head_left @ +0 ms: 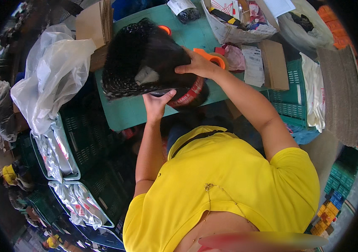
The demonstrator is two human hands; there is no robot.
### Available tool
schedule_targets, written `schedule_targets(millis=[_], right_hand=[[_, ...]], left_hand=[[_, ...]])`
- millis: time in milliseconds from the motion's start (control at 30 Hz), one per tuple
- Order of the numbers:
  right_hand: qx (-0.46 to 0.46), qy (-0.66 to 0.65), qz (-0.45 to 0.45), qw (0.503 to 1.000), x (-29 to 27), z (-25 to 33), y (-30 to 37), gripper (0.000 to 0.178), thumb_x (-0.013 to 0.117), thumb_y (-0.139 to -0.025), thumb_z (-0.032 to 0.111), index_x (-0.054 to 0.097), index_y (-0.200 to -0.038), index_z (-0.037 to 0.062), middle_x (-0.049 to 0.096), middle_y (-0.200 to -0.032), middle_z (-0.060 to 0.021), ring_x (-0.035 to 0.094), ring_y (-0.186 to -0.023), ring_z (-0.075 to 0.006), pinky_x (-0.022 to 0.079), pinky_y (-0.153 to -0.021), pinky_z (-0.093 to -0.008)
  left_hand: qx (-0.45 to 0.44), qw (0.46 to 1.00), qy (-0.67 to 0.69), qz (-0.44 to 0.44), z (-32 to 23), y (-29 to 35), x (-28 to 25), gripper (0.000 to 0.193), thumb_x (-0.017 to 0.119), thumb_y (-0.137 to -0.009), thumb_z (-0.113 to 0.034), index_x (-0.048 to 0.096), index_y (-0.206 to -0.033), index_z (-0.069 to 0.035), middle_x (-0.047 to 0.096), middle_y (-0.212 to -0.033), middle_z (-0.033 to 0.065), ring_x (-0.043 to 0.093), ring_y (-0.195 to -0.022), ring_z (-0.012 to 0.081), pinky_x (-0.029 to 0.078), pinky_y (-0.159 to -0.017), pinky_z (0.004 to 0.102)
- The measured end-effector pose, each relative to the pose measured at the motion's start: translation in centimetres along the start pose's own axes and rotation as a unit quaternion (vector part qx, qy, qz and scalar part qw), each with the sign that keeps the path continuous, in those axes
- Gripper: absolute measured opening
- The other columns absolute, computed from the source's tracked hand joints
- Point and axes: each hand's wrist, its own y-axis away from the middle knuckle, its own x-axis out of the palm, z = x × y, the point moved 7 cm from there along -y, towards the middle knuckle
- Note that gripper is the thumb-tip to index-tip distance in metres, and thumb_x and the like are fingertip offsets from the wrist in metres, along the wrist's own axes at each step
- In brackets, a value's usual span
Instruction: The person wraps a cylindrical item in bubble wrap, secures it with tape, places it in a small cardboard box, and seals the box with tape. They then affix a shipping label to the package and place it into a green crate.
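Both hands hold a bulky bundle of black bubble wrap [130, 59] above the green tabletop [122, 119]. Its surface is bumpy on the left and smoother toward the right, with a pale patch showing on it. My left hand [158, 104] grips the near edge, thumb on top and fingers hidden beneath. Over the right side bends my right hand [198, 66], its thumb pressed on the black film. Below the right hand shows a rounded dark end with a red printed band [191, 93]; I cannot tell whether it is part of the bundle.
An orange tape dispenser [208, 56] lies just right of my right hand. Behind stands a white box of odds and ends [229, 35]. Green crates [288, 94] flank the table; crates at left hold silvery packets [59, 153]. Clear plastic bags [55, 69] hang beside cardboard.
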Motion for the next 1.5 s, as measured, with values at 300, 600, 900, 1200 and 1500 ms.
schedule_targets(millis=[300,600,900,1200,1500], right_hand=[[-0.183,0.216,-0.027,0.959,3.1,0.7,-1.3,0.095,0.059,-0.084,0.065,0.028,-0.147,0.0013,0.029,-0.148,-0.0247,0.026,-0.141,-0.0340,0.022,-0.115,-0.0429],[0.086,0.694,-0.182,0.691,-4.9,-12.0,7.0,0.062,0.063,-0.086,0.048,0.053,-0.119,-0.0035,0.056,-0.119,-0.0221,0.049,-0.116,-0.0381,0.037,-0.102,-0.0459],[-0.026,0.164,-0.216,0.962,-6.8,8.4,3.9,0.052,0.060,-0.092,0.044,0.059,-0.112,-0.0039,0.067,-0.093,-0.0148,0.065,-0.087,-0.0257,0.050,-0.078,-0.0379],[0.322,-0.090,-0.022,0.942,-1.0,12.3,7.3,0.054,0.056,-0.094,0.049,0.065,-0.104,-0.0028,0.067,-0.096,-0.0097,0.064,-0.080,-0.0147,0.053,-0.067,-0.0312],[0.450,0.095,-0.003,0.888,1.0,5.3,13.8,0.063,0.057,-0.090,0.055,0.063,-0.111,-0.0040,0.067,-0.099,-0.0102,0.062,-0.085,-0.0172,0.050,-0.075,-0.0312]], left_hand=[[0.185,0.961,-0.077,-0.188,-5.8,-4.1,-1.2,0.105,0.094,-0.053,-0.017,0.034,-0.137,0.002,0.050,-0.129,0.0164,0.051,-0.117,0.0257,0.042,-0.100,0.0370],[0.062,0.938,-0.334,-0.072,-7.8,-8.3,-1.4,0.056,0.083,-0.056,-0.018,0.061,-0.106,-0.004,0.057,-0.105,0.0177,0.056,-0.102,0.0396,0.047,-0.088,0.0442],[0.206,0.864,-0.459,-0.002,-12.1,0.6,6.7,0.057,0.078,-0.060,-0.010,0.066,-0.116,-0.019,0.049,-0.114,0.0162,0.048,-0.109,0.0385,0.041,-0.094,0.0467],[0.115,0.937,-0.323,0.068,-8.2,-0.5,5.9,0.089,0.067,-0.058,0.009,0.044,-0.141,-0.011,0.055,-0.129,0.0164,0.049,-0.123,0.0359,0.030,-0.108,0.0490],[0.155,0.947,-0.278,-0.045,-6.1,-8.5,-1.8,0.045,0.061,-0.068,0.011,0.073,-0.104,-0.013,0.067,-0.110,0.0105,0.065,-0.102,0.0294,0.050,-0.090,0.0339]])
